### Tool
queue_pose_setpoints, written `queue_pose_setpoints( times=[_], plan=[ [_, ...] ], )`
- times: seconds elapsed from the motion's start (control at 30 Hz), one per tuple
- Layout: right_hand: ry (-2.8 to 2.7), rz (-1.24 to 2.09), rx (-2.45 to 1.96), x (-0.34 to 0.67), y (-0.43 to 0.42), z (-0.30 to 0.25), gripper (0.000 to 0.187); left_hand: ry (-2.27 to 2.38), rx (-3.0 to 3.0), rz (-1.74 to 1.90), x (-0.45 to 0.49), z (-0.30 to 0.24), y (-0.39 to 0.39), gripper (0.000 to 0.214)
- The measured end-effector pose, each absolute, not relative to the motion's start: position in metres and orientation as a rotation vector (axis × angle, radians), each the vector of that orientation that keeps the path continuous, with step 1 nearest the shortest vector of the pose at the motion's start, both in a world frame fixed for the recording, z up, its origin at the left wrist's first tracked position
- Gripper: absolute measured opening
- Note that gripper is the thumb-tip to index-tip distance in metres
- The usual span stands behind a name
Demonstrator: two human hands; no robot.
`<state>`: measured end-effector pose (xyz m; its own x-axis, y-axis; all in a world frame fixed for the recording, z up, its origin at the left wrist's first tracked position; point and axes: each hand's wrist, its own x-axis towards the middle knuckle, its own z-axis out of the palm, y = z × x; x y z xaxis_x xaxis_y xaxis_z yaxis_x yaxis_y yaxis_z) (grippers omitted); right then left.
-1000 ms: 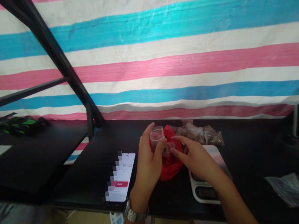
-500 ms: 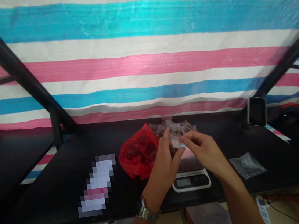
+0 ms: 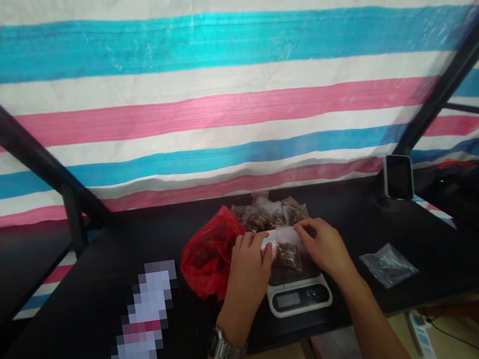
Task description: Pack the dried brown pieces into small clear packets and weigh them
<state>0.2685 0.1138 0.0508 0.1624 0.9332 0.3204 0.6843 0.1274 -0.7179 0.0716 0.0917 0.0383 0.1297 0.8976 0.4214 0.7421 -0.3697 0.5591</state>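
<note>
Both hands are closed lightly on a small clear plastic bag of dried brown pieces (image 3: 287, 249), which sits on the weighing plate of a white digital kitchen scale (image 3: 299, 297). The left hand (image 3: 248, 276), with a silver link wristwatch (image 3: 222, 347) on its wrist, curls its fingers over the bag's left side near a pale strip at the top. The right hand (image 3: 324, 246) grasps the upper right edge with its fingertips, and the bag's lower part hangs clear of the hands, just above the scale's display.

Just behind the bag lies a cluster of similar filled clear bags (image 3: 268, 213), and a crumpled red plastic carrier bag (image 3: 210, 258) touches the left hand's side. Further right, a flat, nearly empty clear plastic bag (image 3: 388, 265) lies apart on the black worktop (image 3: 363, 299). To the left is a smartphone (image 3: 145, 314) with its screen blurred out. A black-screened tablet (image 3: 398, 177) stands upright at the back right, before a pink, white and blue striped tarpaulin (image 3: 211, 106) hung behind the black metal frame (image 3: 4, 123).
</note>
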Motion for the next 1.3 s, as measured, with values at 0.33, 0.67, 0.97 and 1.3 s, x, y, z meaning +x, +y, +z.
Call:
queue_pose_setpoints(
  times=[0.33, 0.67, 0.97, 1.3],
  plan=[
    [-1.273, 0.360, -1.534, 0.293, 0.113, 0.046, 0.048, 1.719, 2.104, 1.245, 0.034, 0.032, 0.113, 0.027],
    [-1.131, 0.402, -1.537, 0.303, 0.113, 0.046, 0.047, 1.493, 1.946, 1.574, 0.048, 0.072, 0.095, 0.023],
    [-1.640, 0.615, -1.459, 0.312, 0.048, 0.020, 0.074, 1.398, 2.029, 1.477, 0.051, 0.075, 0.097, 0.025],
    [-1.874, 0.621, -1.537, 0.291, 0.036, 0.025, 0.098, 1.686, 2.231, 1.105, 0.111, 0.051, 0.083, 0.041]
  ],
)
